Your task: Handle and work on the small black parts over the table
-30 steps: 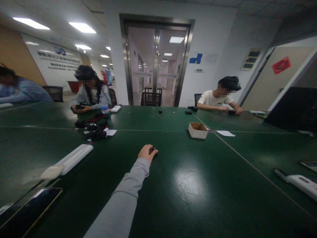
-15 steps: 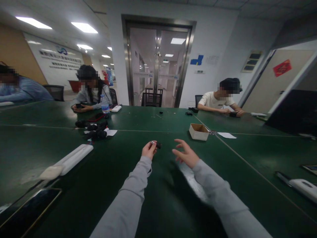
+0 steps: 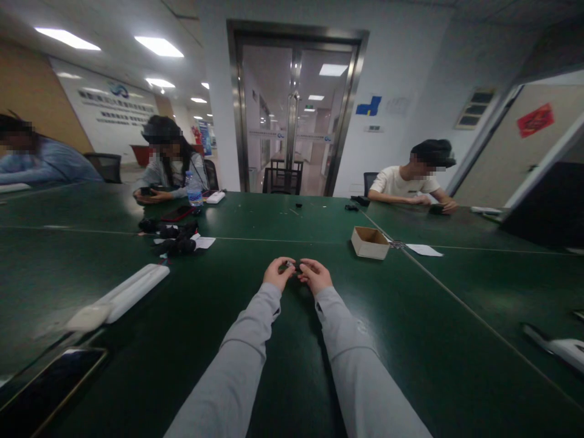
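Observation:
Both hands meet just over the middle of the green table. My left hand is closed, its fingertips pinching the silvery end of a small black-and-silver cylinder-like object. From the other side my right hand pinches the dark end with thumb and fingers. The fingers cover most of the object, so its exact kind cannot be made out. A small open cardboard box stands beyond my right hand, apart from it.
At left lie a white power strip, a phone and black gear. A water bottle stands farther back. One person sits far left of centre, another far right; a third sits at the left edge.
My right hand, open and apart before, has moved left and closed on the dark end of the small object. My left hand keeps its hold at nearly the same place.

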A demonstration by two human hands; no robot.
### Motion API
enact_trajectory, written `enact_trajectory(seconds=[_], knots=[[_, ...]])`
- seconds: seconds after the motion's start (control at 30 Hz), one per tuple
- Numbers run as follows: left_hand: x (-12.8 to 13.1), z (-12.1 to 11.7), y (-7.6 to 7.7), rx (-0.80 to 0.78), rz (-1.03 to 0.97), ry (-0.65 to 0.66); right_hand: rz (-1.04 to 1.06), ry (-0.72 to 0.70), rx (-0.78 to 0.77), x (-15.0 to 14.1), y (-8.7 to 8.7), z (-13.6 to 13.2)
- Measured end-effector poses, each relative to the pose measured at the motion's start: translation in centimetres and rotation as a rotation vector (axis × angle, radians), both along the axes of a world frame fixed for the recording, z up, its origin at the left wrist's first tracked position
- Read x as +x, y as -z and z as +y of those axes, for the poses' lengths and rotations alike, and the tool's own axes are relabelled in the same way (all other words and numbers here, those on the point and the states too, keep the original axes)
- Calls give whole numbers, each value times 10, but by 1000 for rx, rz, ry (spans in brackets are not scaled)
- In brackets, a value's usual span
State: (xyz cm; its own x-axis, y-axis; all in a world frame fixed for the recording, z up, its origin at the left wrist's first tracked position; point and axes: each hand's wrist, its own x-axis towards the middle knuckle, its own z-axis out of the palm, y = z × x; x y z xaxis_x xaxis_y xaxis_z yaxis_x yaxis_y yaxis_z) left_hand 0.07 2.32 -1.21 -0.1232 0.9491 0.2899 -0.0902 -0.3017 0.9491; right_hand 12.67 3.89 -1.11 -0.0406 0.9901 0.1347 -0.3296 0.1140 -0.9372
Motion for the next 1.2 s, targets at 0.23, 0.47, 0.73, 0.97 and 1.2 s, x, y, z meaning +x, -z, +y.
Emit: enact_trajectory(seconds=[0.23, 0.47, 0.73, 0.97, 1.2], knots=[[-8, -4, 0, -9, 20, 4, 21, -37, -27, 2, 3, 0], [-12, -5, -1, -80, 17, -19, 31, -61, -22, 3, 6, 2], [-14, -5, -2, -116, 31, -58, 15, -71, -4, 3, 7, 2], [-15, -4, 0, -119, 86, -78, -13, -80, -4, 3, 9, 3], [-16, -4, 1, -112, 136, -115, -35, -96, 8, 4, 10, 3]])
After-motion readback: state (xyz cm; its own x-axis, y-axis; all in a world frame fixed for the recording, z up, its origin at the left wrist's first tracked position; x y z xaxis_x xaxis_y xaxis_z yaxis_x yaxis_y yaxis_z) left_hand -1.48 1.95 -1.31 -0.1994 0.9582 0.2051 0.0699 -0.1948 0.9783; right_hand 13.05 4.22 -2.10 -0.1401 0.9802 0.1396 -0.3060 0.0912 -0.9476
